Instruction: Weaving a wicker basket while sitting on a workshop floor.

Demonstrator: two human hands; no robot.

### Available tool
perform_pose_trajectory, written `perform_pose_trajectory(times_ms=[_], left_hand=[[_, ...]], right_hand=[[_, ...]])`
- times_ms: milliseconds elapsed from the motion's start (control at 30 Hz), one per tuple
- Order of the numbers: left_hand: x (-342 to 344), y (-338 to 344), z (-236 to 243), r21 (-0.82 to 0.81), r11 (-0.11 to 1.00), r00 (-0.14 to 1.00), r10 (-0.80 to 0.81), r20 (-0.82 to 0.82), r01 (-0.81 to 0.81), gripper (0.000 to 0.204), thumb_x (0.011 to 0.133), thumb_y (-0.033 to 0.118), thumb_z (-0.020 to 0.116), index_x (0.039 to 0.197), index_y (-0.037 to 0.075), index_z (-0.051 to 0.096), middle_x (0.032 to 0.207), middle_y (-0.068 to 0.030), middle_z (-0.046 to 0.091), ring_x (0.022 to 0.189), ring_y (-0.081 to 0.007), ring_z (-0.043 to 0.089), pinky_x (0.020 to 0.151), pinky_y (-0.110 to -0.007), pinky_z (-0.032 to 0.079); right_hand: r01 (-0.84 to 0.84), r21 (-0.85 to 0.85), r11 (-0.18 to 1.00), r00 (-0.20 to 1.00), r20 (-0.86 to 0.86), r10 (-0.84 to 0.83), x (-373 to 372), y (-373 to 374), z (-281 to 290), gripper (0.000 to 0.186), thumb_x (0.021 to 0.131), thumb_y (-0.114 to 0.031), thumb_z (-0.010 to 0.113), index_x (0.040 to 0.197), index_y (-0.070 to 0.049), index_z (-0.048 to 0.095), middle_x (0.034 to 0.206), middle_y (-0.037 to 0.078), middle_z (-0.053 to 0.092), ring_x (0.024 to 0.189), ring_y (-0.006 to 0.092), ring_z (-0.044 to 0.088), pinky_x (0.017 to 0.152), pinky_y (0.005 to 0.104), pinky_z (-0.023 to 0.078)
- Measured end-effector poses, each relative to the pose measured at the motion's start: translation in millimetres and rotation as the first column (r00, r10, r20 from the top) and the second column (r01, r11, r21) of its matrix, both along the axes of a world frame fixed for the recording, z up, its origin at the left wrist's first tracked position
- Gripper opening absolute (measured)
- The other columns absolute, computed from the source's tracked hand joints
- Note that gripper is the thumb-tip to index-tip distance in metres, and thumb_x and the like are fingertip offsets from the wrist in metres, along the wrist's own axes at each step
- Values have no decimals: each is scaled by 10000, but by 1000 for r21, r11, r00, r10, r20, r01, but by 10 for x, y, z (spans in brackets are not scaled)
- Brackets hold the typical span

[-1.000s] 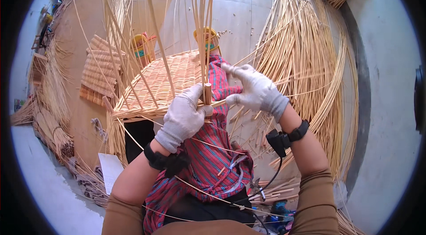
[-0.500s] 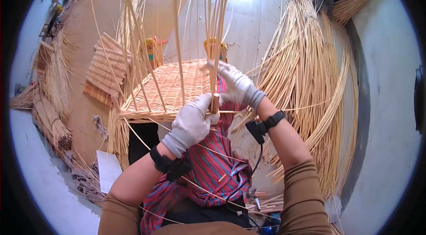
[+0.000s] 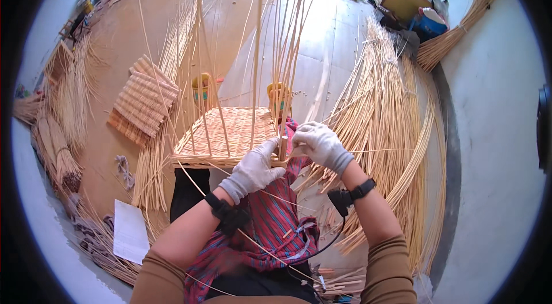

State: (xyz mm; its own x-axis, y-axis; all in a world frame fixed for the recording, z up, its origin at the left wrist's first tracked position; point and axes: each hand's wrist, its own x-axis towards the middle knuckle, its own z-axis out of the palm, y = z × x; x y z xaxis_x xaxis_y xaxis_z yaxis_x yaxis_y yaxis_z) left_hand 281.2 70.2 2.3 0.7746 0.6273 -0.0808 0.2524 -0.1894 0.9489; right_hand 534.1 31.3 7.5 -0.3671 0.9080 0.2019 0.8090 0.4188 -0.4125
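Observation:
A square woven wicker base [image 3: 221, 131] rests over my lap on red plaid cloth [image 3: 253, 246], with tall rods [image 3: 259, 28] standing up from its edges. My left hand [image 3: 254, 169], in a pale knit glove, grips the near-right corner beside a short wooden peg [image 3: 283, 147]. My right hand [image 3: 319, 144], gloved likewise, is just right of that corner, its fingers bent and pinched on a thin wicker strand. Loose strands hang from the base across the cloth.
Woven panels [image 3: 141, 100] lie at the left, near a white sheet [image 3: 129, 229]. Long wicker bundles [image 3: 374, 126] spread along the right, another leans on the wall [image 3: 460, 28]. Yellow containers [image 3: 201, 85] stand beyond the base. Clutter [image 3: 402, 2] is piled at the back right.
My view has tilted upward, so the base and both hands sit lower in the picture. My right hand's outstretched fingers have curled in beside the corner; my left hand keeps its hold.

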Motion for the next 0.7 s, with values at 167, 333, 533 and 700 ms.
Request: perform_pose_trajectory(times_ms=[167, 333, 533, 700], left_hand=[[37, 14, -243, 177, 984, 997, 12, 70, -24, 790, 807, 48, 806, 1514, -8, 458, 1368, -203, 637, 1254, -299, 636, 1103, -369, 493], [0, 75, -124, 88, 995, 994, -36, -105, 45, 754, 800, -32, 736, 1504, -24, 466, 1381, -155, 624, 1329, -236, 568, 1155, -349, 431], [-17, 87, -17, 123, 991, 999, -49, 4, 48, 719, 820, 27, 650, 1519, 13, 485, 1325, -243, 679, 1238, -349, 671, 1081, -371, 511], [-23, 114, 139, -40, 997, 996, -75, -56, 73, 751, 831, -62, 533, 1573, -28, 424, 1488, -217, 591, 1436, -235, 510, 1202, -325, 382]], right_hand=[[168, -155, 973, 927, 359, -103, -344, -574, 715, 207, 903, -210, 701, 1096, -140, 678, 1084, 68, 698, 1078, 295, 662, 989, 428, 501], [-186, 465, 866, 921, 390, -11, -686, -147, 1145, 152, 861, -197, 664, 992, -135, 711, 955, 58, 688, 1046, 258, 665, 1005, 421, 494], [-243, 127, 962, 806, 578, 127, -519, -153, 910, 52, 831, -194, 659, 832, -154, 693, 873, 21, 673, 899, 191, 670, 846, 382, 529], [106, 155, 982, 957, 253, -143, -280, -877, 439, 233, 846, -200, 674, 1061, -128, 726, 951, 34, 684, 908, 234, 677, 782, 402, 546]])
